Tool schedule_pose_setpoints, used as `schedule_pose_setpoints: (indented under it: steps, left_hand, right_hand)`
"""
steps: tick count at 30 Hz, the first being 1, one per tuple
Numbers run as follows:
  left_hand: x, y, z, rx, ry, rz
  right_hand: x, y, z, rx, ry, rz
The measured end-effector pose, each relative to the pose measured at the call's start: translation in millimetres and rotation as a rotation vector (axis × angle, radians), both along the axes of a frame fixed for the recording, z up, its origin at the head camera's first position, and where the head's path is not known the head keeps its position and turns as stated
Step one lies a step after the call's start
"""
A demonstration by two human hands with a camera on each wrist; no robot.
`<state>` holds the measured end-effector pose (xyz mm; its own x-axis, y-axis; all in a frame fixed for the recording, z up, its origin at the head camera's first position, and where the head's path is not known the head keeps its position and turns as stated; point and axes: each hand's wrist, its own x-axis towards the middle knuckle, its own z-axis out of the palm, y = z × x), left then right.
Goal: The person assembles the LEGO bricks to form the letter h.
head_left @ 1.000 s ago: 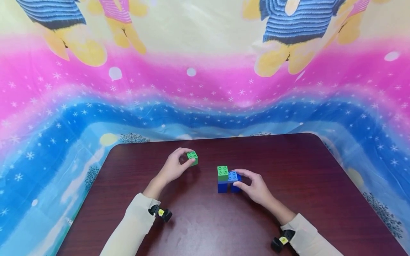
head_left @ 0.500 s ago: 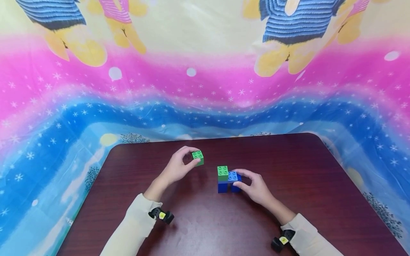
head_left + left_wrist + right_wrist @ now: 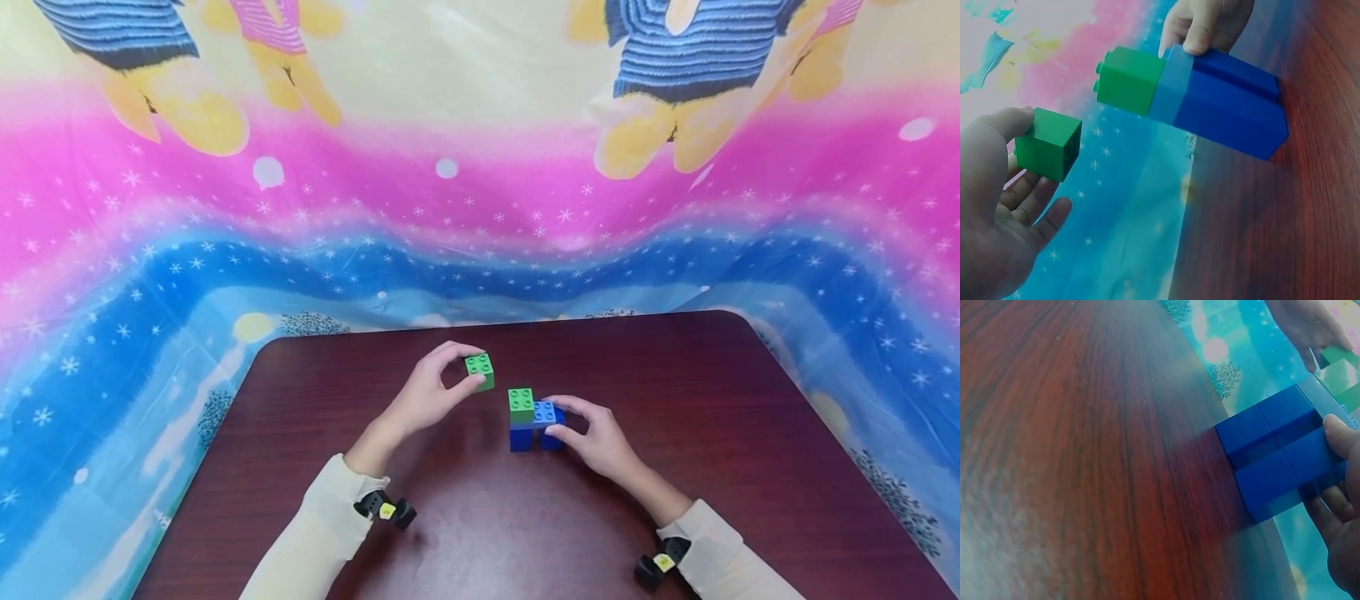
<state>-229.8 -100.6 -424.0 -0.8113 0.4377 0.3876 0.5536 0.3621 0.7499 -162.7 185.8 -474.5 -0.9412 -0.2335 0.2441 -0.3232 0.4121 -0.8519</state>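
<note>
My left hand pinches a small green toy building block between thumb and fingers, above the table and left of a block structure. That structure stands on dark blue block legs, bridged on top by a lighter blue block. A second green block sits on the bridge's left end, studs up. At the right end my right hand holds the structure with thumb and fingers. In the left wrist view the held green block is apart from the structure's green block.
A dark red-brown wooden table carries the structure. Behind it hangs a patterned cloth in pink and blue. Each wrist bears a small black camera, the left camera and the right camera.
My left hand has moved to the right with the green block, closer to the structure. The right hand and the structure have stayed in place.
</note>
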Motion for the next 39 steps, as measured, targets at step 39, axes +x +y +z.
schedule_pose_setpoints:
  steps: [39]
  left_hand:
    - [15.5, 42.9, -1.7, 0.037, -0.057, -0.159]
  right_hand:
    - [-3.6, 1, -6.1, -0.031, 0.044, 0.037]
